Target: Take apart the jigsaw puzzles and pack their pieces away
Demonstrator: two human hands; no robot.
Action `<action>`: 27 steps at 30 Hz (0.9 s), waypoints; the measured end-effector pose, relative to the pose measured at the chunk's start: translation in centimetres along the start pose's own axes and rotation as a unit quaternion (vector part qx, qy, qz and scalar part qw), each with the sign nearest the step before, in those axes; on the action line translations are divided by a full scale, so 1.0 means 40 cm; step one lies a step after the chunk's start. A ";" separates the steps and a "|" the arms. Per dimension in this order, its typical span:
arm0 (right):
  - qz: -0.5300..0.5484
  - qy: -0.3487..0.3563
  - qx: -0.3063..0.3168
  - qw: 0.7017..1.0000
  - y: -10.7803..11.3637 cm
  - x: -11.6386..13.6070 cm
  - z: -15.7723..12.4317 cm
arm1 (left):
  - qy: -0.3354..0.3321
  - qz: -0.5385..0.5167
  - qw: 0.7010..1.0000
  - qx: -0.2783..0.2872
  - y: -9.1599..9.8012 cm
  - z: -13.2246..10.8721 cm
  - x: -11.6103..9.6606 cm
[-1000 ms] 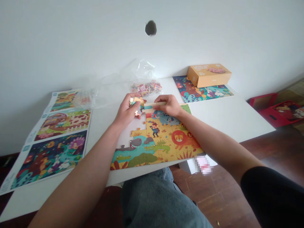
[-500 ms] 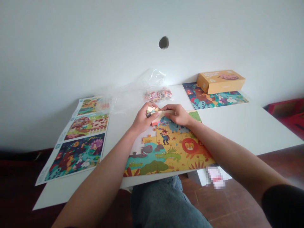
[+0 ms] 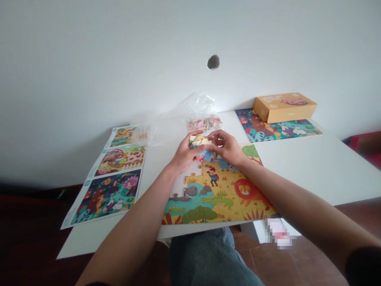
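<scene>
The flat, yellow-and-blue jigsaw puzzle with printed animals [image 3: 218, 192] has a stepped gap towards ten o'clock; multicoloured, flat loose pieces [image 3: 197, 140] sit bunched, tilted, towards eleven.

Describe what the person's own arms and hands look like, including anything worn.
Each grip is a bare, five-fingered human hand, the left hand and the right hand both ungloved. The forearms are uncovered, with no watch or bracelet visible. A black sleeve ends near the right elbow; on the left, only a dark sliver shows at the picture's bottom edge.
</scene>
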State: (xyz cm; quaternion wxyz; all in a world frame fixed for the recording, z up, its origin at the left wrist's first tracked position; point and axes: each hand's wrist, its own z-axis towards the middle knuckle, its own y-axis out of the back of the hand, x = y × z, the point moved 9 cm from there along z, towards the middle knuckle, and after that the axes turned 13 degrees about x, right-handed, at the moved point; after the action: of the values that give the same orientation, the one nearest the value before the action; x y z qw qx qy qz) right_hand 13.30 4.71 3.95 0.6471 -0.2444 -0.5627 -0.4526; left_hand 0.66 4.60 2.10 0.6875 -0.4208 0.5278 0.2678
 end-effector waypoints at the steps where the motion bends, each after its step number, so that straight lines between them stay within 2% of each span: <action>1: -0.019 -0.001 -0.009 1.000 0.006 0.005 -0.002 | 0.001 -0.003 1.000 0.000 0.001 0.000 0.000; 3: -0.105 -0.003 -0.018 0.994 0.019 0.024 -0.007 | -0.006 -0.002 1.000 -0.015 0.013 0.000 -0.005; 5: -0.244 -0.013 0.012 0.970 0.016 0.046 -0.011 | -0.015 0.005 0.999 -0.036 0.030 0.000 -0.011; 7: -0.369 -0.036 0.089 0.924 -0.010 0.050 -0.017 | -0.017 0.017 0.998 -0.055 0.044 0.000 -0.013; 9: -0.438 -0.058 0.169 0.881 -0.041 0.042 -0.029 | -0.008 0.026 0.997 -0.068 0.053 -0.001 -0.011; 12: -0.466 -0.071 0.225 0.853 -0.072 0.032 -0.041 | 0.009 0.029 0.997 -0.074 0.054 -0.001 0.000; 17: -0.425 -0.062 0.235 0.872 -0.085 0.019 -0.033 | 0.017 0.049 0.994 -0.092 0.055 0.004 0.012; 20: -0.348 -0.047 0.240 0.905 -0.083 0.014 -0.030 | 0.015 0.056 0.990 -0.125 0.071 0.006 0.016; 23: -0.249 -0.002 0.232 0.940 -0.077 0.026 -0.028 | 0.001 0.068 0.987 -0.147 0.087 0.009 0.012; 27: -0.175 0.034 0.214 0.960 -0.062 0.031 -0.022 | 0.004 0.078 0.986 -0.150 0.094 0.011 0.014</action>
State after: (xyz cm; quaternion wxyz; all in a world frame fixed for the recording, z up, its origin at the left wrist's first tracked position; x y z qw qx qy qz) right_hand 11.57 2.44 4.43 0.6135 0.0173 -0.6583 -0.4358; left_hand -2.02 6.83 0.49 0.5915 -0.4776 0.5157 0.3951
